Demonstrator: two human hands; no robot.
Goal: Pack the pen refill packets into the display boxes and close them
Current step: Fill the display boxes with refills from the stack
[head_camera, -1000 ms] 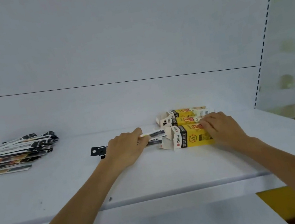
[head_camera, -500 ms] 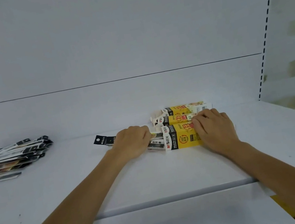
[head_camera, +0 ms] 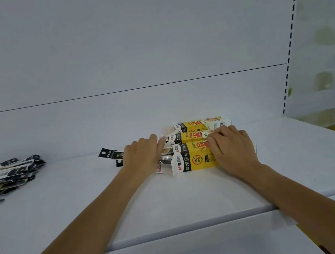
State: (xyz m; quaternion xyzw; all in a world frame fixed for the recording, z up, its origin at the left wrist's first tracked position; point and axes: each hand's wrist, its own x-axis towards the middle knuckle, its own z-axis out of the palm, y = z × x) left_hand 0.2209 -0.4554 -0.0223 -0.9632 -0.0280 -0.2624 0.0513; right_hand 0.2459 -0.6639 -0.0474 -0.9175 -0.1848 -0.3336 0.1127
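Three yellow display boxes lie side by side on the white shelf (head_camera: pixel 175 203), open ends facing left. My right hand (head_camera: pixel 232 149) presses down on the nearest box (head_camera: pixel 192 159). My left hand (head_camera: pixel 142 156) grips a bundle of pen refill packets (head_camera: pixel 108 154). Their black header tabs stick out to the left of the hand, and their other ends sit inside the nearest box's open mouth (head_camera: pixel 165 163). The middle box (head_camera: pixel 188 137) and far box (head_camera: pixel 197 124) lie behind, flaps open.
A loose pile of more refill packets (head_camera: pixel 3 180) lies at the far left of the shelf. The white back panel rises behind. A slotted upright (head_camera: pixel 289 38) marks the shelf's right end. The shelf's front edge runs below my forearms.
My left hand has pushed the packets rightward, deeper into the nearest box. My right hand stays pressed on that box.
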